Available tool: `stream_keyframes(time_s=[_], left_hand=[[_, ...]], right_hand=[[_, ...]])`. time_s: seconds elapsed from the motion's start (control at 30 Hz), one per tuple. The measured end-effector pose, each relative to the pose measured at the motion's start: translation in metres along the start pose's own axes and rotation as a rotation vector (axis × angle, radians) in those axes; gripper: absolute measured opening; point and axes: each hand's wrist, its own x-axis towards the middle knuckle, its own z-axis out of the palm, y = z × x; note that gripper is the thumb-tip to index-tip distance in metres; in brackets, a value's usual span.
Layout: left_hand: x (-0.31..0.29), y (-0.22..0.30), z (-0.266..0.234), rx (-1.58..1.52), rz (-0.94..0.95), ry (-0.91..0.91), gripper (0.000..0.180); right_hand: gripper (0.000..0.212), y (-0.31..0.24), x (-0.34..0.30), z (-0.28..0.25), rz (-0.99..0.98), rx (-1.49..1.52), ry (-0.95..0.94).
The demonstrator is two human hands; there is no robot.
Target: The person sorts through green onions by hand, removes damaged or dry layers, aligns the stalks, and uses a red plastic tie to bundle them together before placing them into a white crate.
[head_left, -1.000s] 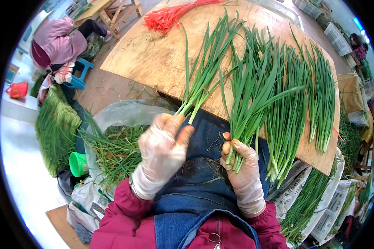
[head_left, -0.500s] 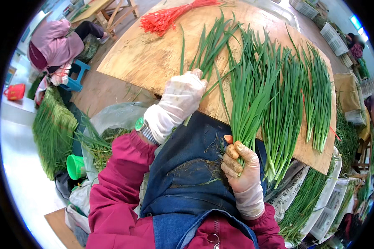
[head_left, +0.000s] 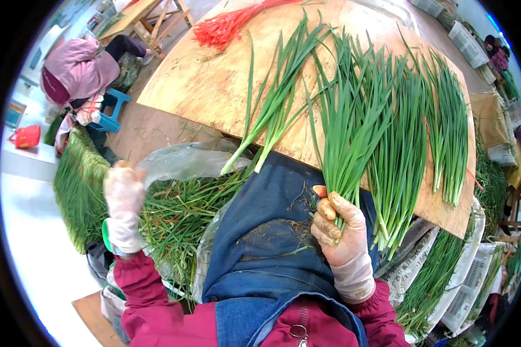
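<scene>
My right hand (head_left: pixel 340 228), in a whitish glove with bare, soiled fingertips, is closed around the stem ends of a bunch of garlic chives (head_left: pixel 356 133). The leaves fan away over the wooden board (head_left: pixel 185 87). A small orange-tipped thing (head_left: pixel 319 191) shows beside the fingers; its kind is unclear. My left hand (head_left: pixel 125 191), gloved too, is off the board at the left, above the floor side and near a heap of loose chives (head_left: pixel 185 214); motion smears its fingers. A small loose bunch of chives (head_left: pixel 278 98) lies on the board, pale ends over its near edge.
More chive bunches (head_left: pixel 396 156) lie on the board's right, the outermost (head_left: pixel 448 133) with a red tie. Red ties (head_left: pixel 217 32) lie at the far edge. A person in pink (head_left: pixel 81 69) sits at far left by a blue stool (head_left: pixel 111 110). Filled sacks (head_left: pixel 428 277) stand at right.
My left hand has left the small bunch on the board and swung left and toward me. That bunch now lies free. My right hand keeps its hold in nearly the same place.
</scene>
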Motion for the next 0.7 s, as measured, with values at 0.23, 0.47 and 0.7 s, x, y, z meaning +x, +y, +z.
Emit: stream_keyframes(time_s=[0.23,0.47,0.7], left_hand=[[-0.006,0.129,-0.008,-0.728,0.353,0.032,0.023],[-0.017,0.151,-0.012,-0.977,0.19,0.182,0.011],[-0.01,0.158,-0.007,-1.007,0.173,0.296,0.008]], right_hand=[[0.025,-0.002,0.002,0.001,-0.025,-0.007,0.005],[0.026,0.011,0.023,0.011,-0.095,-0.251,0.146],[0.023,0.027,0.068,0.016,-0.027,-0.167,0.106]])
